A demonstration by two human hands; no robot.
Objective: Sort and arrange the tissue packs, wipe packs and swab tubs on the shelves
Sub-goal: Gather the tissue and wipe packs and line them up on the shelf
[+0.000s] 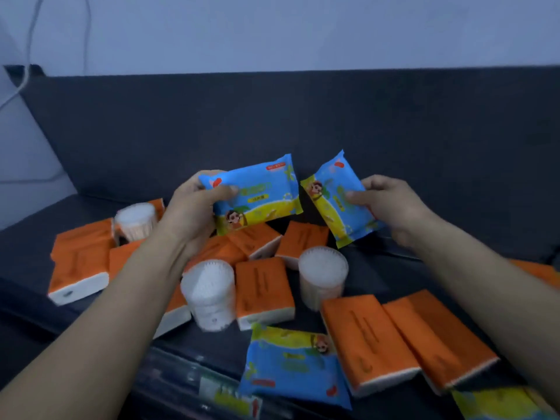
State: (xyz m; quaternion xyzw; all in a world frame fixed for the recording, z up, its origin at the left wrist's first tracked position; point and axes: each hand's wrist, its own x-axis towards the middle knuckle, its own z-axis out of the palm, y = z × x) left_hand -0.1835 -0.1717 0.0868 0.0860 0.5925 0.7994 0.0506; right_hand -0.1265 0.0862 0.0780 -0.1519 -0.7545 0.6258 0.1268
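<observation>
Dark sofa seat (385, 277): tissue packs (263, 287), swab tubs (322, 274), wipe pack (291, 365).

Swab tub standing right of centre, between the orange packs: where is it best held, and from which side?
Wrap fingers round the side wall of the swab tub, coming from its right: it stands upright and round, tissue packs crowd its left and front, the right looks free.

— Where do we look from?
— From our own head, forward and down along both forearms onto a dark sofa (272, 116), with the pale wall (303, 31) at 12 o'clock.
— How near?
— Close. Our left hand (194, 213) sits at 11 o'clock and our right hand (391, 204) at 1 o'clock, in a single wide-angle view.
</observation>
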